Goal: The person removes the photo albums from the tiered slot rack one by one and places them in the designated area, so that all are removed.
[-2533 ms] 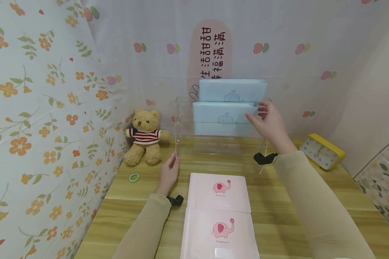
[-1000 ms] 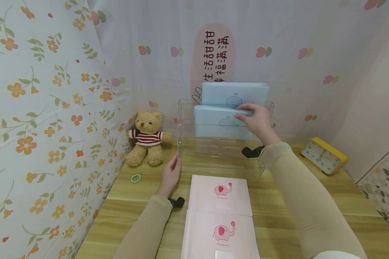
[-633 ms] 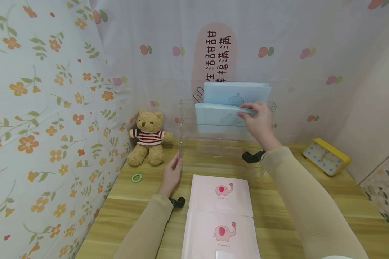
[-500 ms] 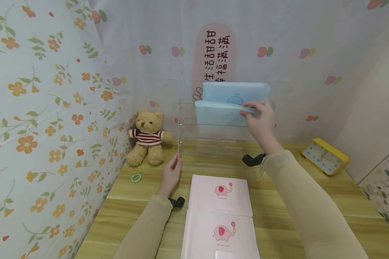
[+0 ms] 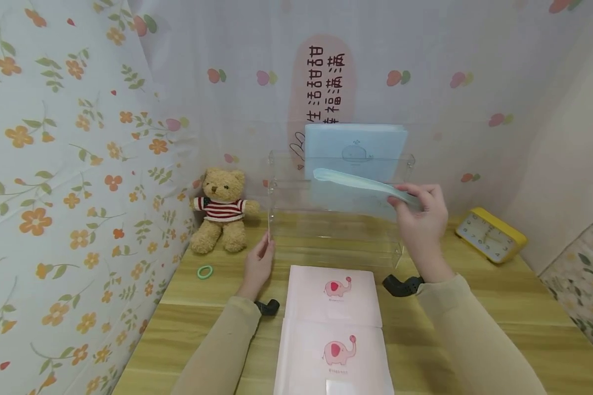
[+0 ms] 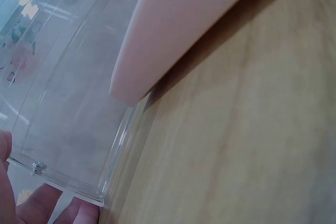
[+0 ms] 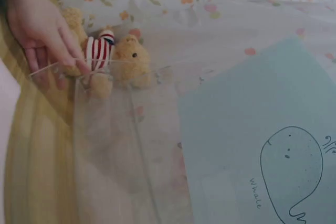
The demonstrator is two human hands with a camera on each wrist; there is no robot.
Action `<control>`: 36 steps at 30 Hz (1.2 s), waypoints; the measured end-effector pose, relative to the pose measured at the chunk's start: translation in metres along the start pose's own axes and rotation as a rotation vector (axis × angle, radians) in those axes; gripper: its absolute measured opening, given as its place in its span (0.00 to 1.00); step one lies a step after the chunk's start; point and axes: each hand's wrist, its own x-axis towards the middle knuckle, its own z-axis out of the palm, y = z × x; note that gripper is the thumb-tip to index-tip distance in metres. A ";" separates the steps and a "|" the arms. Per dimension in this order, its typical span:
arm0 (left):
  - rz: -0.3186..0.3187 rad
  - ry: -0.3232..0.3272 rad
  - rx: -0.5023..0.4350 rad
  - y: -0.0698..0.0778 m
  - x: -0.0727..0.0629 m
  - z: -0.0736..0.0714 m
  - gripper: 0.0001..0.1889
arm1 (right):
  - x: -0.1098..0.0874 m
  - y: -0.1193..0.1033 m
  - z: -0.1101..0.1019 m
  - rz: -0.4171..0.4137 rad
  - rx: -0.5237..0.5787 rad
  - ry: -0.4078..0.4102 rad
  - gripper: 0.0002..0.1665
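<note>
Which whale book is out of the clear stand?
The blue whale book that the right hand pinches, tipped nearly flat. The other whale book stands upright in the clear stand at the back.

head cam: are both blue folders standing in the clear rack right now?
No. Only one blue folder stands in the clear rack; the right hand holds the other folder out in front, tilted nearly flat.

the rack [image 5: 336,230] stands at the back of the desk [image 5: 474,307], one notebook [image 5: 356,151] in its rear slot. the teddy bear [image 5: 221,209] sits left of it, the clock [image 5: 491,234] right. two booklets [image 5: 333,323] lie before it, the hair tie [image 5: 205,271] to their left.
</note>
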 end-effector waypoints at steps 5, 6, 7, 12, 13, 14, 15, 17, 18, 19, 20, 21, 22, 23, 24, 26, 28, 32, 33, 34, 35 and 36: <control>0.008 0.009 -0.003 0.002 0.000 0.000 0.27 | -0.023 0.013 -0.024 0.032 -0.027 0.053 0.12; 0.008 0.006 -0.001 0.002 0.000 0.000 0.27 | -0.027 0.015 -0.030 0.048 -0.039 0.074 0.13; 0.008 0.005 0.002 0.002 0.000 0.000 0.27 | -0.030 0.017 -0.037 0.069 -0.054 0.095 0.13; 0.009 0.001 0.016 0.003 0.002 -0.001 0.26 | -0.040 0.024 -0.068 0.140 -0.099 0.260 0.17; 0.011 0.003 0.018 0.003 0.002 -0.001 0.26 | -0.042 0.026 -0.073 0.160 -0.109 0.298 0.18; 0.008 0.004 0.019 0.003 0.002 -0.001 0.26 | -0.042 0.028 -0.078 0.177 -0.110 0.332 0.18; 0.005 0.006 0.020 0.003 0.001 -0.001 0.26 | -0.044 0.030 -0.084 0.202 -0.119 0.363 0.19; 0.006 0.004 0.025 0.002 0.002 -0.001 0.26 | -0.046 0.035 -0.094 0.252 -0.124 0.428 0.19; 0.004 0.001 0.027 0.002 0.001 -0.001 0.26 | -0.048 0.037 -0.100 0.273 -0.127 0.462 0.19; 0.001 -0.001 0.028 0.003 0.001 -0.001 0.27 | -0.049 0.039 -0.105 0.291 -0.122 0.496 0.19; -0.003 -0.002 0.025 0.003 0.001 -0.001 0.27 | -0.050 0.041 -0.110 0.298 -0.120 0.523 0.19; -0.004 -0.001 0.026 0.003 0.001 -0.001 0.26 | -0.051 0.043 -0.114 0.307 -0.119 0.547 0.20; -0.005 0.001 0.026 0.002 0.001 -0.001 0.26 | -0.052 0.046 -0.119 0.304 -0.120 0.566 0.20; -0.007 0.005 0.026 0.003 0.001 -0.001 0.26 | -0.053 0.048 -0.123 0.313 -0.124 0.575 0.20; -0.010 0.009 0.021 0.003 0.001 -0.001 0.26 | -0.053 0.050 -0.127 0.315 -0.120 0.582 0.20; -0.014 0.016 0.023 0.002 0.001 -0.001 0.26 | -0.053 0.052 -0.133 0.325 -0.134 0.584 0.19; -0.019 0.019 0.026 0.002 0.001 -0.001 0.25 | -0.054 0.054 -0.138 0.348 -0.174 0.580 0.18; -0.026 0.020 0.042 0.002 0.002 0.000 0.25 | -0.054 0.060 -0.145 0.404 -0.234 0.560 0.16; -0.026 0.019 0.042 0.002 0.002 0.000 0.25 | -0.054 0.063 -0.147 0.421 -0.242 0.551 0.17; -0.026 0.021 0.044 0.002 0.001 0.000 0.25 | -0.053 0.066 -0.148 0.441 -0.231 0.539 0.17; -0.025 0.021 0.045 0.002 0.001 0.000 0.25 | -0.052 0.069 -0.149 0.462 -0.224 0.522 0.17; -0.025 0.021 0.042 0.003 0.001 0.000 0.25 | -0.051 0.073 -0.149 0.483 -0.219 0.501 0.17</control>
